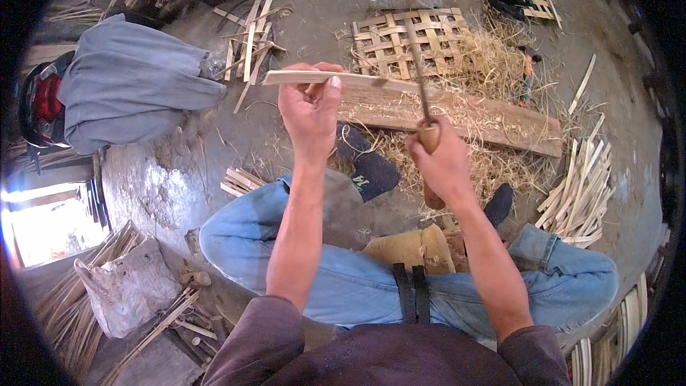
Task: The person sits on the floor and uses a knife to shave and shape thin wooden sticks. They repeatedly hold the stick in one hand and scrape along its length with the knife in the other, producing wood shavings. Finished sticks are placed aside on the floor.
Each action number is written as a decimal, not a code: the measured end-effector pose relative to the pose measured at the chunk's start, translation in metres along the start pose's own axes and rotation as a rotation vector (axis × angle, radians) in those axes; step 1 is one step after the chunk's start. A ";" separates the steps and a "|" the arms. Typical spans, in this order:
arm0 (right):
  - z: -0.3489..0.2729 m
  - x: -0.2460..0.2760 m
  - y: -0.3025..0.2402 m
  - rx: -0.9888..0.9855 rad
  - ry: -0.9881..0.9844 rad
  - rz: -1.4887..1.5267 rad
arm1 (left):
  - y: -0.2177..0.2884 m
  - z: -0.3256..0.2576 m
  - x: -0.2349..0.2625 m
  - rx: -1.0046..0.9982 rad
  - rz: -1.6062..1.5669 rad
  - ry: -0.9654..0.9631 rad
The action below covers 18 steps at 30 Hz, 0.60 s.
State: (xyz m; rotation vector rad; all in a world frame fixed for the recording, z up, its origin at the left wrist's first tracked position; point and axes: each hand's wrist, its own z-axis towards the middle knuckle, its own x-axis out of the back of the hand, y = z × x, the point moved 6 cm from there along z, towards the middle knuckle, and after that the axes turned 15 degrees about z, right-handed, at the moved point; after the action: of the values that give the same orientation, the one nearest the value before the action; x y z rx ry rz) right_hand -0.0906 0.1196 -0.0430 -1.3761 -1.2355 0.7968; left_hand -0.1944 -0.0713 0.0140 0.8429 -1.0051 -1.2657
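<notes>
Bamboo strip (336,77) is being pinched in the raised left hand (309,111); right hand (441,161) is fisting the knife (421,89) upright against it.

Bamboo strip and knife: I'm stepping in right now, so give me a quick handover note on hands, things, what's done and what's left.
Left hand: gripping the bamboo strip, held level above the wooden plank.
Right hand: closed on the knife by its handle, blade pointing up and meeting the strip.
Done: shavings cover the floor; cut strips piled at right; woven mat lies beyond the plank.
Left: this strip is only partly worked.
</notes>
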 end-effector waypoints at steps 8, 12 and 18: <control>-0.007 -0.033 0.064 -0.027 -0.181 -0.273 | -0.017 0.010 0.004 0.089 0.127 0.009; -0.009 -0.038 0.075 -0.056 -0.224 -0.337 | -0.010 0.016 0.016 0.091 -0.205 0.110; -0.013 -0.039 0.071 -0.023 -0.230 -0.201 | -0.018 0.007 0.025 0.049 -0.466 0.137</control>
State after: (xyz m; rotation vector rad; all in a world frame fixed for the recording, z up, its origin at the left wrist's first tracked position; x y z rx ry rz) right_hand -0.0706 0.0862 -0.1156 -1.1784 -1.5397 0.8173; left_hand -0.2069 -0.0981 0.0027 1.2334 -0.7539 -1.5518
